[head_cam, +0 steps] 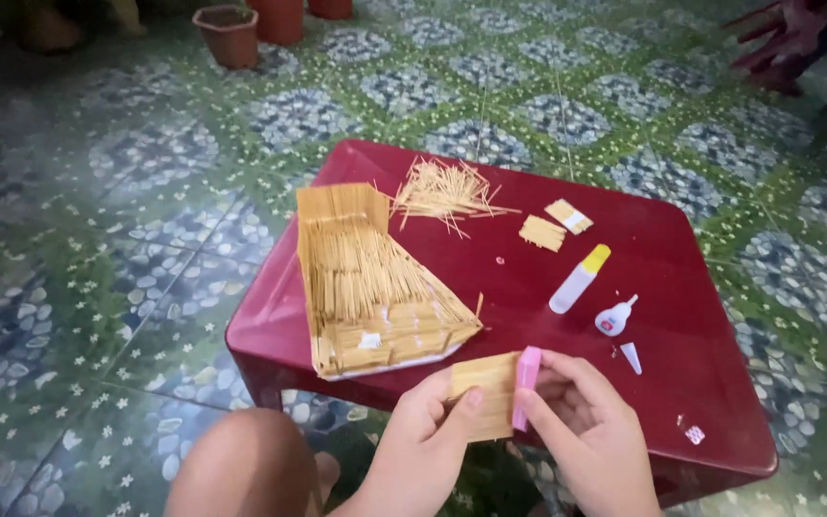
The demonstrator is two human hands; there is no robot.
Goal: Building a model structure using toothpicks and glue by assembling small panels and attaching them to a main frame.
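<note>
- Head view, work in hand: the left hand [423, 431] is gripping a small panel of glued sticks [486, 393] at the near edge of the red table [681, 287], thumb pressed across its face, the other fingers behind it and out of sight.
- The right hand [586, 431] is pinching a pink block [526, 383] against the panel's right edge, thumb on the near side, fingers curled round the far side.
- Progress, as judged: the large stick model [370, 282], a wall with a sloping roof-like face, is sitting assembled at the table's left and looks well advanced; its lower edge is showing a white strip, so finishing there appears outstanding.
- The held panel is not yet joined to the model, so at least one part is still awaiting fitting.
- Stock remaining: a loose pile of sticks [444, 191] and two small bundles [555, 225] are lying unused behind the model.
- Supplies: a white tube with a yellow cap [578, 280], a small glue bottle [613, 317] and its removed cap [631, 357] are lying just right of the model.
- Hidden or unclear: the panel's rear face and lower edge are being covered by the hands; the pink block's working face cannot be made out.
- Another person's hand [782, 38] is appearing at the top right, blurred and cut off; clay pots [232, 33] are cropped at the top.
</note>
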